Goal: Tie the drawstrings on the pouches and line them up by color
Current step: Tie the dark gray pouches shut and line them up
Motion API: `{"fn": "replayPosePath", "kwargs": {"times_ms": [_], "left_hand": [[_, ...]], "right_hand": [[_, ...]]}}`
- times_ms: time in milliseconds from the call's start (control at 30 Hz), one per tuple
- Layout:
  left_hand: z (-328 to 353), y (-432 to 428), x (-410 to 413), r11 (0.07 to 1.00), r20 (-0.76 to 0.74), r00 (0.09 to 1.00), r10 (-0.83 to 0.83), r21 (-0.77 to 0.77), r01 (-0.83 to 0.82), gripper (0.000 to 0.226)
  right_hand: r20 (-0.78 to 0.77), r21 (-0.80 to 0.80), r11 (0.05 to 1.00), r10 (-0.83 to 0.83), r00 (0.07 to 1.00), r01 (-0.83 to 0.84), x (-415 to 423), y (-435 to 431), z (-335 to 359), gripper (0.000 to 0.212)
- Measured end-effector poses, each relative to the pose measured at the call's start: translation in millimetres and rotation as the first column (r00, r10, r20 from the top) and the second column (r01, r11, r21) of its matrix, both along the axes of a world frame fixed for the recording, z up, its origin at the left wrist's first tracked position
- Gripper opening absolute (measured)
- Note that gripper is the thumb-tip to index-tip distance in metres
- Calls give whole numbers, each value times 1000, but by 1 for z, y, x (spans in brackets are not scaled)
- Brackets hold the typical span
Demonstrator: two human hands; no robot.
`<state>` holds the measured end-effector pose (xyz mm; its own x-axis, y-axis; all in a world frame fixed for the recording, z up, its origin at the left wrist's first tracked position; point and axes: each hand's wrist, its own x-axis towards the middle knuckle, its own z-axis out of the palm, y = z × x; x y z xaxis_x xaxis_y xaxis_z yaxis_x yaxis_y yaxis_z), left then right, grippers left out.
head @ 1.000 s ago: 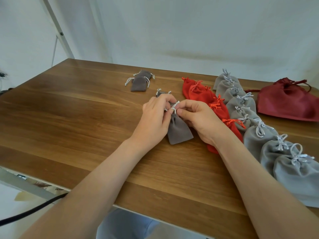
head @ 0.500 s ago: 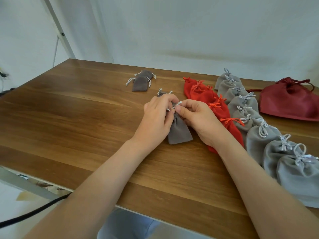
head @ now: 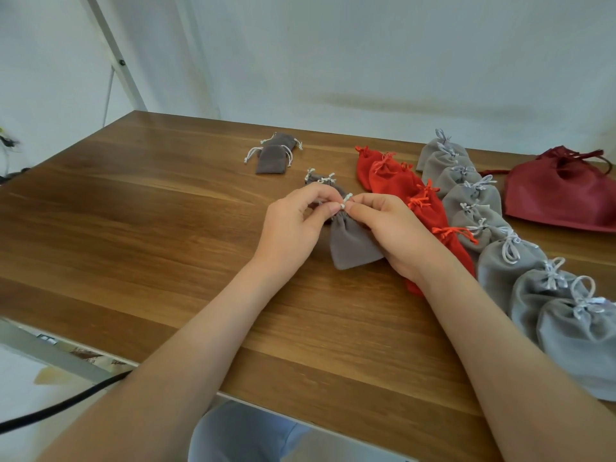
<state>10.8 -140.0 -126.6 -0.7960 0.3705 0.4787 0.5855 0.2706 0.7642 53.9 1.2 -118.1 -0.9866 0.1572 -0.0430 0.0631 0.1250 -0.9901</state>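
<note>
A small brown-grey pouch [head: 351,243] lies on the wooden table [head: 133,221] between my hands. My left hand [head: 296,228] and my right hand [head: 396,231] both pinch its white drawstring [head: 346,199] at the gathered neck. Just behind my left hand lies another brown-grey pouch [head: 320,180] with its cord tied. Two more brown-grey pouches [head: 272,158] lie farther back with loose cords. A row of red pouches [head: 396,185] runs along my right hand, and a row of light grey pouches [head: 520,258] with tied bows lies to its right.
A large dark red drawstring bag [head: 563,191] sits at the back right. A white wall stands behind the table. A metal frame pole [head: 116,58] rises at the back left, and a black cable [head: 60,408] hangs below the table's front edge.
My fingertips have drawn closer together on the drawstring at the pouch's neck, and the pouch has lifted slightly at the top. The other pouches have not moved.
</note>
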Motion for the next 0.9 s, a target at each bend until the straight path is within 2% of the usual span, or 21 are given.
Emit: {"fn": "replayPosePath", "kwargs": {"times_ms": [133,233,433,567,700,800,900], "left_hand": [[3,0,1,997,96,993,-62,-29,65,18],[5,-1,1,995,154,984,-88,-40,95,18],[2,-1,0,989,240,970,-41,-127,73,14],[3,0,1,979,158,987,-36,-191,66,19],[1,1,2,978,45,999,-20,-205,29,27],[-1,2,3,983,-41,999,-19,-186,11,31],[-2,2,5,983,-161,987,-6,-180,-23,32]], "right_hand": [[52,-76,997,-8,999,12,0,1,3,21],[71,-65,998,-5,997,10,0,2,3,18],[51,180,984,-13,999,4,-1,1,0,14],[-5,281,960,4,1000,-2,0,-1,-2,15],[-50,276,961,26,998,-11,1,0,-4,13],[-61,190,981,43,997,-31,1,1,-6,11],[-47,9,999,38,998,-38,-1,2,-6,11]]}}
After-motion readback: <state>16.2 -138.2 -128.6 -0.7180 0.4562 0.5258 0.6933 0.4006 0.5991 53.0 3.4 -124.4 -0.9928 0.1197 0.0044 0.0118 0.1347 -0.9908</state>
